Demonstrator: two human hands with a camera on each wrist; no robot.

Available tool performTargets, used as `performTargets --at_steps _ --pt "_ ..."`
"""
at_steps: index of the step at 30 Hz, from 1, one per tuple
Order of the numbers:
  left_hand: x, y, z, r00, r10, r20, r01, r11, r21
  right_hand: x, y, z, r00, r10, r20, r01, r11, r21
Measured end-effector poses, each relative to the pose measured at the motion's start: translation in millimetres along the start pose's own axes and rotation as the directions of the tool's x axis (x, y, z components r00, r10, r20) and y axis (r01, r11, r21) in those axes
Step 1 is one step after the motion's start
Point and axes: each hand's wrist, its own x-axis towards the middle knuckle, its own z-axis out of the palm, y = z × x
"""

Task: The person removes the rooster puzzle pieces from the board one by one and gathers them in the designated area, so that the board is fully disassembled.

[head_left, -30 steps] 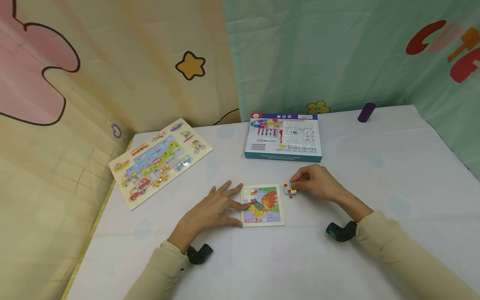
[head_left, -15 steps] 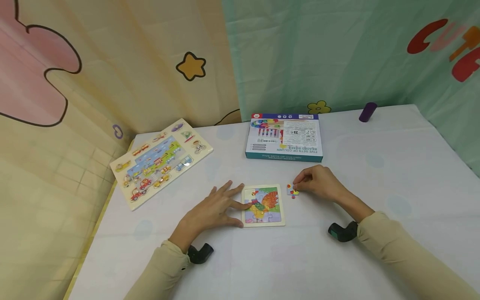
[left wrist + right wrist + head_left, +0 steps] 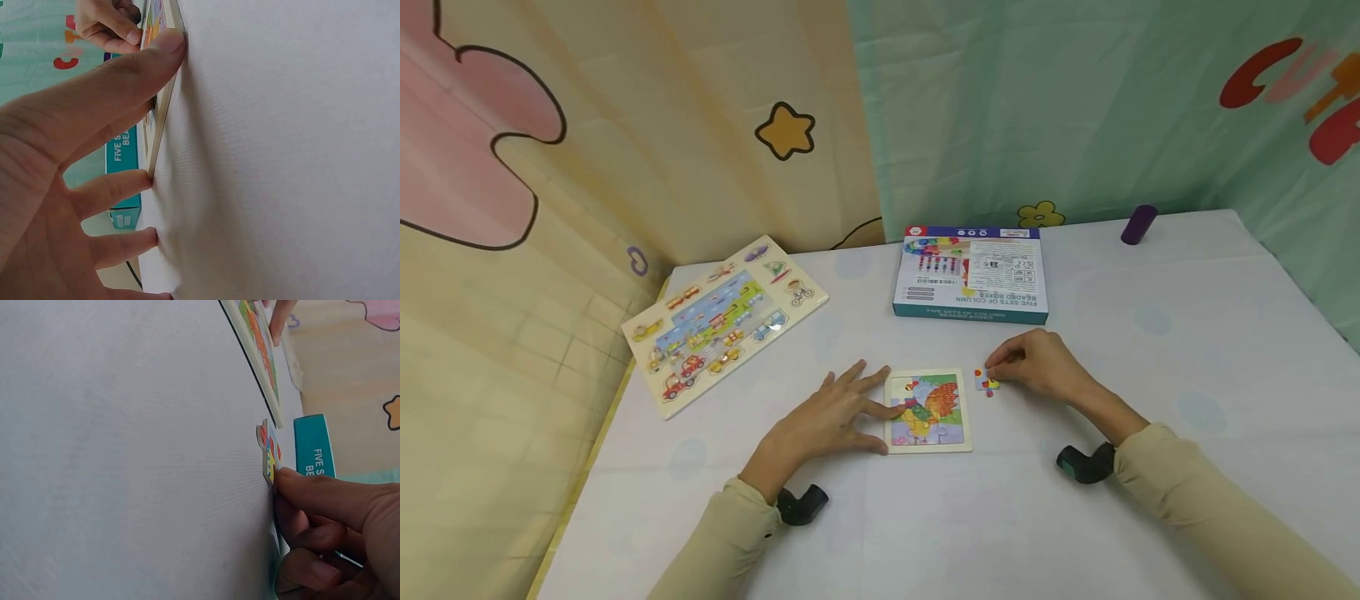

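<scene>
A small jigsaw puzzle (image 3: 946,412) showing a hen lies in a pale wooden frame at the middle of the table. My left hand (image 3: 827,421) spreads over its left side, thumb and one finger at the frame's edge and another finger resting on the picture. In the left wrist view the thumb (image 3: 165,45) presses on the rim. Just right of the frame, my right hand (image 3: 1037,367) pinches a puzzle piece (image 3: 982,382) coloured lilac, red and yellow between thumb and fingers. From the right wrist view, this piece (image 3: 269,453) appears slightly tilted, low by the tabletop.
Behind the puzzle lies a flat teal-edged box (image 3: 970,275) labelled for beads. A larger vehicle puzzle board (image 3: 722,325) sits at the back left. Toward the back right is a purple cylinder (image 3: 1139,225). Curtains border the white table (image 3: 925,525).
The right hand has shifted slightly right with the piece, a little farther from the frame, then stayed nearly still. The left hand keeps its place on the puzzle.
</scene>
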Motion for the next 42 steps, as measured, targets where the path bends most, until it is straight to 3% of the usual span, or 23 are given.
performTargets --at_steps 6,12,17,23,31,42 --pt "0.5 0.9 -0.5 1.0 0.001 0.0 -0.001 1.0 -0.005 -1.8 -1.1 -2.3 1.0 -0.017 -0.015 0.017 1.0 0.0" --pt "0.7 1.5 -0.5 1.0 -0.007 0.003 0.007 1.0 -0.01 2.9 -11.4 6.6 0.994 -0.109 0.024 0.108 0.993 0.055" --pt "0.6 1.1 -0.4 1.0 -0.001 0.001 0.001 1.0 -0.013 11.3 -22.8 23.1 0.971 -0.214 0.105 0.205 0.975 0.088" --pt "0.8 0.8 -1.0 1.0 0.014 -0.004 -0.014 1.0 -0.002 20.8 -38.3 40.4 0.942 -0.284 0.18 0.269 0.957 0.105" --pt "0.9 -0.7 -0.2 1.0 0.02 -0.006 -0.02 1.0 0.001 27.1 -52.9 50.6 0.913 -0.303 0.274 0.295 0.953 0.071" --pt "0.7 -1.0 -0.7 0.999 0.027 -0.016 -0.027 1.0 -0.005 28.3 -57.0 52.9 0.911 -0.312 0.271 0.322 0.947 0.007"
